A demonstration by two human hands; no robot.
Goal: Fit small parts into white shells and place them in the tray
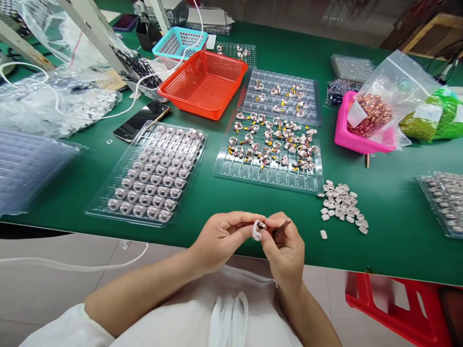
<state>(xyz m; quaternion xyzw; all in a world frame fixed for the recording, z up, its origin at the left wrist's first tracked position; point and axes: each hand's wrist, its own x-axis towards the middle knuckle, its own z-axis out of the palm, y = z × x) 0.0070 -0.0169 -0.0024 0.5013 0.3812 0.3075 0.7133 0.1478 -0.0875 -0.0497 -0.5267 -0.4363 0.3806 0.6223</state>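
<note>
At the table's front edge, my left hand (pixel 224 237) pinches a small white curved earphone housing (pixel 257 230) between thumb and fingers. My right hand (pixel 288 246) is closed beside it, its thumb and fingertips meeting the housing. A thin dark metal tool (pixel 282 228), which looks like tweezers, lies in the right hand's grip; its tip is hidden. Right of the hands is a loose pile of small white caps (pixel 340 201). Beyond the hands, a clear tray (pixel 231 172) carries many similar white parts with wires and yellow tabs.
To the left, a clear tray (pixel 97 208) holds rows of rounded grey-white parts. A red basket (pixel 206 91), a phone (pixel 139 123) and a blue basket (pixel 177 43) stand behind it. On the right are a pink basket (pixel 343 125) with bagged copper-coloured parts and a red stool (pixel 415 308).
</note>
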